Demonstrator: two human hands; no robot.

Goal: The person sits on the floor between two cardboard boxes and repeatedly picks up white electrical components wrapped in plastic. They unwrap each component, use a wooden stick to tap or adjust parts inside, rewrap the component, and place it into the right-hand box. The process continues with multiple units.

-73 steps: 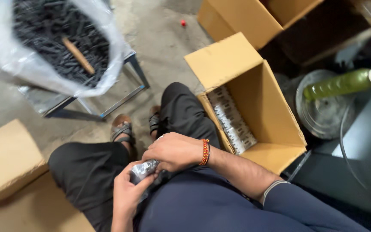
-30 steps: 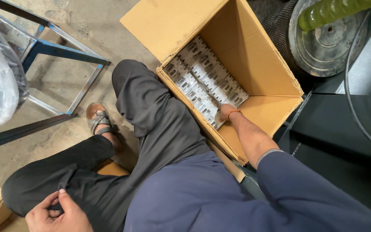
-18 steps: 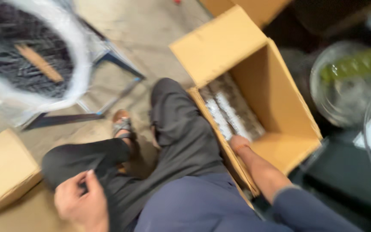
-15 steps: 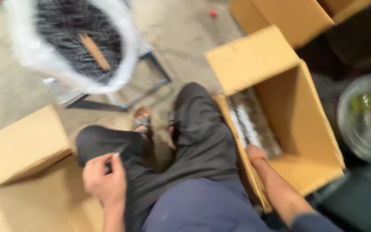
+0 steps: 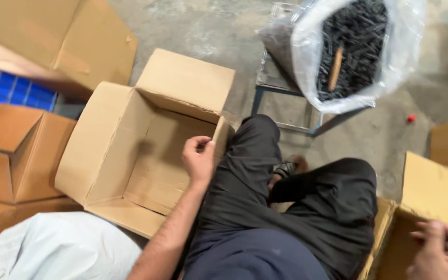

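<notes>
Underfoot, the concrete floor [image 5: 219,31] spreads grey and stained across the top of the view, and everything else sits on it. Largest of the things is the open cardboard box [image 5: 105,140] at the person's left, its flaps spread and its inside bare brown board. More cardboard boxes [image 5: 11,150] are stacked to its left, with a strip of blue crate [image 5: 6,88] showing between them and a folded flap above. A pale, lumpy sack [image 5: 58,249] lies in the lower left corner, touching the open box's near flap.

The person sits with dark trousers [image 5: 296,207] crossed, one knee pressed against the open box's right wall. Beyond the knees a clear plastic bag [image 5: 312,57] rests on a blue metal frame [image 5: 286,98]; it is full of small black parts [image 5: 359,46], and a short wooden stick [image 5: 335,67] stands among them. At the right, a second cardboard box [image 5: 436,192] stands open beside the other leg.

The left hand [image 5: 198,158] rests on the top edge of the open box's right wall, fingers curled loosely inward and apparently holding nothing, though the palm is turned away. The right hand [image 5: 439,254] sits over the second box at the lower right corner, cut by the picture edge, so I cannot tell whether it grips anything. A tiny red object [image 5: 411,118] lies on the floor near that box.
</notes>
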